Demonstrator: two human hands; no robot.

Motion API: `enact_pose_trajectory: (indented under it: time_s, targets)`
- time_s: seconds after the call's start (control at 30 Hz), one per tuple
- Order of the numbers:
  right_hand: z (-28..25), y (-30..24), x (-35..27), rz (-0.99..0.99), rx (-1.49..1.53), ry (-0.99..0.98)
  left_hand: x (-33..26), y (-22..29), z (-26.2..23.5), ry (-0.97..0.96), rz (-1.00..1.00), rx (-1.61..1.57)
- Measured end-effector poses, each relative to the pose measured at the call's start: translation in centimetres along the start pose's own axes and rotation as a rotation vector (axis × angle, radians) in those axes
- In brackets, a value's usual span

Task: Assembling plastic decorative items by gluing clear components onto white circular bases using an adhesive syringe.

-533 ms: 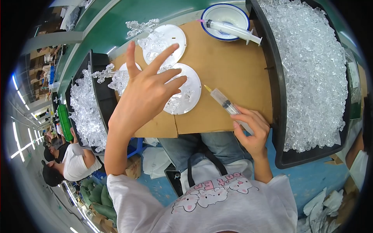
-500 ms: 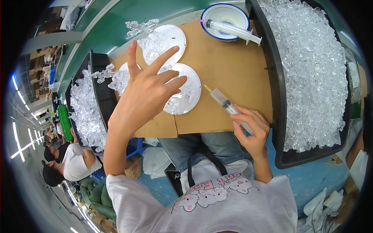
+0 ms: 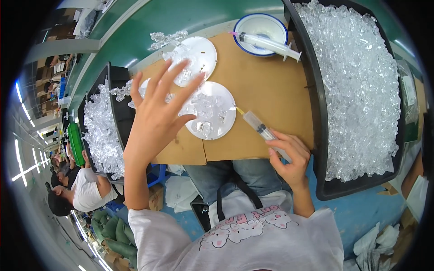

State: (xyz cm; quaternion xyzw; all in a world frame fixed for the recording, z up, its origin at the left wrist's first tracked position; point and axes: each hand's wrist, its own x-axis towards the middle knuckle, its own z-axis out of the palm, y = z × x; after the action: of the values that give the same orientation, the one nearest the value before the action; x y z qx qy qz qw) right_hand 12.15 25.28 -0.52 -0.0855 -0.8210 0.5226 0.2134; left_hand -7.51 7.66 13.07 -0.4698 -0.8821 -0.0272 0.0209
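Note:
My left hand is open, its fingers spread above the left side of two white round discs. The nearer disc carries several clear plastic pieces; the farther disc also has clear pieces on its left, partly behind my fingers. My right hand is closed around a syringe with a yellow tip. That tip points up and left, beside the right edge of the nearer disc. A clear branched piece sticks out past the farther disc.
Brown cardboard covers the worktop. A blue-rimmed bowl bears a second, pink-tipped syringe. Black bins heaped with clear pieces stand at right and left. Another person sits at far left.
My left hand has drawn back slightly and its fingers have fanned out, pointing more upward. The right hand still holds the syringe in nearly the same place. The view has shifted a little.

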Motion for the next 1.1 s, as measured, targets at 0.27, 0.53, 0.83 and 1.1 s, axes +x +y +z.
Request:
enact_pose_trajectory:
  time_s: [0.27,0.53,0.83,1.1]
  targets:
    - [0.0,-0.6,0.0,0.019,0.049,0.033,-3.3,-2.3,0.1,0.043,-0.187,-0.305]
    - [0.0,-0.9,0.4,0.088,-0.001,0.043,-0.4,-6.9,-7.6,0.209,-0.291,-0.397]
    - [0.7,-1.0,1.0,0.083,0.033,0.013,13.2,-24.5,-9.0,0.22,-0.274,-0.292]
    - [1.0,-0.9,1.3,0.094,0.021,-0.026,16.0,-28.8,-5.1,0.017,0.852,-1.306]
